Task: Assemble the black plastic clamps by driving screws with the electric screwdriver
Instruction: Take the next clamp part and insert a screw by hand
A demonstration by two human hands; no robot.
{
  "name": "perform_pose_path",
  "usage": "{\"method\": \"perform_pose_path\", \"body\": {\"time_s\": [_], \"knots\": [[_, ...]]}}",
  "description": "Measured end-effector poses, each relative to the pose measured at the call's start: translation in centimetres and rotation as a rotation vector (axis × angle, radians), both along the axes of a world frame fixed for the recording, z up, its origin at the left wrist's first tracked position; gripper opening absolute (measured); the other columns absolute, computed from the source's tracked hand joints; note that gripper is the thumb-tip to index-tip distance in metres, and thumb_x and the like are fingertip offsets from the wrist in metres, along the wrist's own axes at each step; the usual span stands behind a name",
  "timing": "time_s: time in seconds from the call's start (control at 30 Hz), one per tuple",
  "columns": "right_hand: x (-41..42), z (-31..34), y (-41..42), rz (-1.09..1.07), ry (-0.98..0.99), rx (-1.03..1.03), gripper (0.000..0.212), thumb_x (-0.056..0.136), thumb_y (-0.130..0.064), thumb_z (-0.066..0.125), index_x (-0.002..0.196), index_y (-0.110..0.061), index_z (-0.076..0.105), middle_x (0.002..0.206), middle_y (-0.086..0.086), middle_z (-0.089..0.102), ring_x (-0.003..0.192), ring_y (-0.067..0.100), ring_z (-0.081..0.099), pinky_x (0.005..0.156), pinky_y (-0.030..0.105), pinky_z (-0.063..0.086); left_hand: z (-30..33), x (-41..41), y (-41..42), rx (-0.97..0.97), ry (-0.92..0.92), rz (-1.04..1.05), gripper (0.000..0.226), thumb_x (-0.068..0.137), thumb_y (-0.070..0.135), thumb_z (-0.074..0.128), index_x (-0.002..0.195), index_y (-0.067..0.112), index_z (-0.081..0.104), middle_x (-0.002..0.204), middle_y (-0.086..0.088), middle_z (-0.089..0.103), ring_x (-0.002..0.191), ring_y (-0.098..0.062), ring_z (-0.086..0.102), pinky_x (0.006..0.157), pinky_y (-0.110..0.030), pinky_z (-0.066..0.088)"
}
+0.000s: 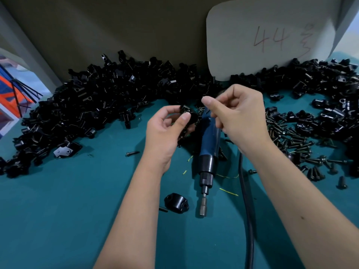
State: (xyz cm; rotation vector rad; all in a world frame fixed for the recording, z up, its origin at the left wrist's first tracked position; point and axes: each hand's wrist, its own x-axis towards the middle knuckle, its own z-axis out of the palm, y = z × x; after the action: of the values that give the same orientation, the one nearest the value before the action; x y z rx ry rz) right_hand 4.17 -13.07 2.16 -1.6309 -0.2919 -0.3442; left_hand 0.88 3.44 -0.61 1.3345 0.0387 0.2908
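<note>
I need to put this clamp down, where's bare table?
Bare green table lies near-left, below the clamp pile, left of the loose clamp half. Crowded: screws at right, electric screwdriver and cord centre.

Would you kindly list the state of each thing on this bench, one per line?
left hand: grips a black clamp part, raised off the mat.
right hand: fingers pinched together; what they pinch is too small to tell.
electric screwdriver: lying on the mat, unheld, bit toward the camera.
clamp half: lying alone on the mat beside the bit.
screws: loose heap at right.
</note>
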Motion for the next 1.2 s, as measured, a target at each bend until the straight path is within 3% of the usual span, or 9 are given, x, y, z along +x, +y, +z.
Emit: {"method": "perform_pose_path", "body": {"time_s": [0.1, 0.23, 0.4, 0.57, 0.73, 0.87, 1.07, 1.2], "knots": [[-0.3, -0.3, 0.7, -0.037, -0.011, -0.009, 0.036, 0.083, -0.035, 0.087, 0.072, -0.014, 0.06, 0.059, 0.006, 0.068, 0.042, 0.019, 0.058, 0.046, 0.027, 0.046, -0.1, 0.1, -0.4, 0.096, -0.1, -0.008, 0.015, 0.093, 0.003, 0.074, 0.105, 0.01, 0.069, 0.086, 0.006, 0.073, 0.083, -0.011, 0.07, 0.079, -0.029, 0.06], [-0.7, -0.6, 1.4, -0.105, -0.049, -0.029, 0.036, 0.085, -0.033, 0.086, 0.071, -0.014, 0.059, 0.06, 0.003, 0.068, 0.042, 0.016, 0.06, 0.048, 0.025, 0.047, -0.2, 0.0, -0.5, 0.165, -0.12, -0.015, 0.019, 0.09, 0.004, 0.077, 0.104, 0.015, 0.071, 0.087, 0.007, 0.073, 0.084, -0.01, 0.071, 0.086, -0.041, 0.063], [-1.1, -0.4, 1.9, -0.186, -0.093, 0.001, 0.036, 0.088, -0.03, 0.083, 0.073, -0.01, 0.057, 0.059, 0.003, 0.067, 0.043, 0.015, 0.062, 0.048, 0.025, 0.048, 0.0, -0.3, -0.9, 0.178, -0.102, -0.043, 0.02, 0.089, 0.001, 0.078, 0.102, 0.015, 0.071, 0.09, 0.003, 0.074, 0.08, -0.016, 0.074, 0.077, -0.032, 0.062], [-1.2, -0.5, 2.0, -0.244, -0.107, -0.139, 0.04, 0.085, -0.036, 0.085, 0.07, -0.012, 0.057, 0.061, 0.003, 0.066, 0.054, 0.025, 0.064, 0.057, 0.041, 0.054, 0.0, -0.3, -0.8, 0.182, -0.087, -0.036, 0.019, 0.089, 0.002, 0.078, 0.106, 0.007, 0.07, 0.096, -0.006, 0.073, 0.079, -0.022, 0.073, 0.086, -0.053, 0.062], [-1.4, -0.5, 1.9, -0.253, -0.113, -0.153, 0.038, 0.086, -0.033, 0.084, 0.07, -0.01, 0.059, 0.057, 0.001, 0.064, 0.05, 0.019, 0.064, 0.055, 0.038, 0.055, -0.1, -0.3, -1.1, 0.222, -0.082, -0.037, 0.017, 0.087, 0.008, 0.078, 0.102, 0.013, 0.071, 0.097, -0.006, 0.075, 0.081, -0.025, 0.074, 0.086, -0.058, 0.061], [-1.3, -0.3, 2.0, -0.16, -0.091, -0.176, 0.037, 0.091, -0.033, 0.08, 0.068, -0.012, 0.06, 0.059, 0.001, 0.065, 0.05, 0.019, 0.063, 0.057, 0.039, 0.056, 0.0, -0.2, -0.8, 0.231, -0.076, -0.001, 0.018, 0.089, 0.008, 0.079, 0.105, 0.009, 0.071, 0.099, -0.009, 0.075, 0.083, -0.031, 0.075, 0.085, -0.055, 0.062], [-1.3, 0.5, 1.5, -0.012, -0.15, -0.252, 0.027, 0.099, -0.026, 0.069, 0.075, -0.014, 0.069, 0.064, -0.002, 0.068, 0.051, 0.009, 0.058, 0.055, 0.025, 0.047, 0.2, -0.2, -0.7, 0.072, -0.032, 0.025, 0.014, 0.093, 0.002, 0.073, 0.107, 0.005, 0.069, 0.101, -0.019, 0.072, 0.081, -0.023, 0.073, 0.077, -0.032, 0.062], [-0.6, 0.9, 0.5, -0.045, -0.165, -0.214, 0.018, 0.103, -0.025, 0.062, 0.096, -0.017, 0.076, 0.077, -0.01, 0.068, 0.063, 0.007, 0.059, 0.062, 0.028, 0.047, 0.9, -0.3, -0.5, -0.209, 0.026, -0.063, 0.006, 0.098, 0.007, 0.064, 0.102, 0.011, 0.065, 0.087, -0.003, 0.077, 0.076, -0.015, 0.074, 0.076, -0.026, 0.061]]}}
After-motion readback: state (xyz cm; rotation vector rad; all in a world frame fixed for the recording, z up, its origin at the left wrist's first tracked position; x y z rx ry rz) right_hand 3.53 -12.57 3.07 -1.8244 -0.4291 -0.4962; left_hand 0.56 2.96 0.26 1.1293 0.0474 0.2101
